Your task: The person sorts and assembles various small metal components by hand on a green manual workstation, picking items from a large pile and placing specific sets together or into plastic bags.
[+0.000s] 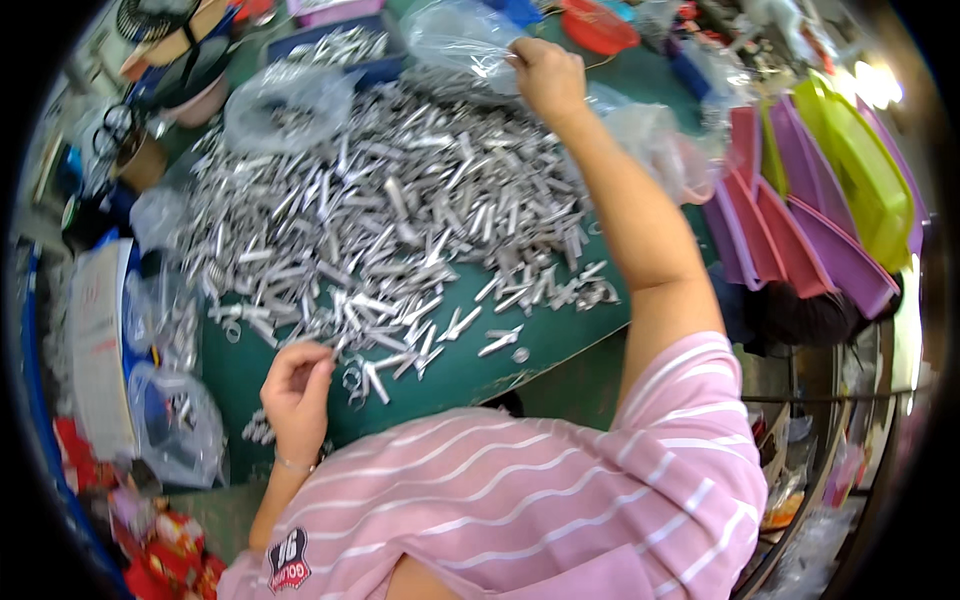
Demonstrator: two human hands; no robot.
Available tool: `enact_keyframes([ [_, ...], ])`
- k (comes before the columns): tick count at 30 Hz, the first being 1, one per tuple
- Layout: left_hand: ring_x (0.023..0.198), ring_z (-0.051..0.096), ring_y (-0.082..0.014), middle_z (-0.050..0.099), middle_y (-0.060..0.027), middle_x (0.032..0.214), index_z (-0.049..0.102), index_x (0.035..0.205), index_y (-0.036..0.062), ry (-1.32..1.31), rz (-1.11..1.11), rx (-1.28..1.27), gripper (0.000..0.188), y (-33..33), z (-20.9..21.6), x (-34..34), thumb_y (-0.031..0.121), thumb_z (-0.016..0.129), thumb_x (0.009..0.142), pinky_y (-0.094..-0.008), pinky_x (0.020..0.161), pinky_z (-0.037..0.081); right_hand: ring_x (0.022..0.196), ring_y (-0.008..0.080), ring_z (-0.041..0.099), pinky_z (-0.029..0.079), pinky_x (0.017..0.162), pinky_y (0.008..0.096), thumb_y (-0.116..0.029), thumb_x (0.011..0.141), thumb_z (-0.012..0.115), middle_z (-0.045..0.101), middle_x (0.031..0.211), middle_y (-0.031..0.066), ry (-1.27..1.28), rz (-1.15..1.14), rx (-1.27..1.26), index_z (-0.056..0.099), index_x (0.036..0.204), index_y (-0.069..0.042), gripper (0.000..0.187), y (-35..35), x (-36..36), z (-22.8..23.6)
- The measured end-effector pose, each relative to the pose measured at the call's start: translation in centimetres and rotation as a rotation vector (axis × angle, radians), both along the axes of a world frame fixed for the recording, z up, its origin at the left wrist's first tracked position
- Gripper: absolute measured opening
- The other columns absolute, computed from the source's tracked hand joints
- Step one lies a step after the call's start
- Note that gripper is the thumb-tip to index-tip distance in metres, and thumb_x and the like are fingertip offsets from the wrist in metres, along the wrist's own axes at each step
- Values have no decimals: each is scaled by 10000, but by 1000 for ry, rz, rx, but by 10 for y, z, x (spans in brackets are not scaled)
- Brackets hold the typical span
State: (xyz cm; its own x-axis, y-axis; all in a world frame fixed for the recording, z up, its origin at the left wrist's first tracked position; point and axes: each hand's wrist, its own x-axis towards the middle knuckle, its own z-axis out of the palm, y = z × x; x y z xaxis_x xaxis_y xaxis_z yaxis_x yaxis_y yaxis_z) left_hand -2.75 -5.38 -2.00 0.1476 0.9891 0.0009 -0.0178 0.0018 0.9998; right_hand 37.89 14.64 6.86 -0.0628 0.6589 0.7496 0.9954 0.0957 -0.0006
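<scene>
A broad heap of small, slim silver metal pieces (400,210), shaped like nail clippers, covers much of the green table (470,370). My right hand (552,82) reaches to the far side with its fingers closed on the edge of a clear plastic bag (465,45). Silver pieces lie under and against that bag. Close to my body, my left hand (298,392) is curled at the near edge of the heap, thumb against fingers; whatever it may hold is hidden. Beside it lie several thin metal rings (353,380) and loose clipper-like pieces.
Another clear bag (290,108) rests on the heap's far left. Behind it stands a blue tray (385,68) of silver pieces. Pink, purple and green plastic bins (800,190) are stacked at right. A clear bag (178,425) sits at the table's left edge, beside a white carton (100,340).
</scene>
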Motion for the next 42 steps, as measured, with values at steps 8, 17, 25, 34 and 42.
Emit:
enact_keyframes([
  [8, 1054, 536, -333, 588, -131, 1126, 651, 920, 50, 632, -534, 584, 334, 8, 17, 22, 99, 782, 617, -416, 917, 411, 842, 307, 590, 469, 752, 380, -26, 718, 687, 626, 896, 120, 106, 360, -44, 629, 890, -34, 182, -90, -42, -15],
  [17, 900, 595, -277, 608, -141, 1049, 633, 858, 19, 686, -194, 661, 168, 40, 1, 26, -70, 656, 717, -343, 779, 484, 834, 332, 555, 460, 737, 414, 11, 655, 703, 545, 803, 129, 216, 320, -731, 595, 866, -29, 240, -223, -63, -61],
  [25, 822, 624, -211, 643, -104, 948, 651, 849, 15, 390, -165, 545, 133, 21, 26, 38, -45, 673, 732, -275, 682, 493, 826, 124, 586, 476, 691, 238, 65, 712, 708, 602, 889, 73, 1154, 644, -635, 606, 864, -8, 197, -231, -104, -69],
  [34, 691, 618, -94, 656, -63, 854, 640, 954, -7, -129, -477, -224, 174, 10, 39, 40, 122, 679, 843, -204, 581, 492, 849, 190, 594, 495, 739, 283, 116, 689, 699, 605, 927, 132, 1433, 931, -419, 597, 849, 19, 213, -233, -157, -64],
  [42, 606, 625, -111, 660, -92, 783, 613, 925, -32, -43, -476, -428, 132, 14, 50, 48, 87, 636, 872, -205, 525, 505, 823, 240, 564, 478, 706, 310, 141, 672, 650, 570, 966, 125, 762, 728, -193, 621, 920, -24, 299, -226, -166, -60],
])
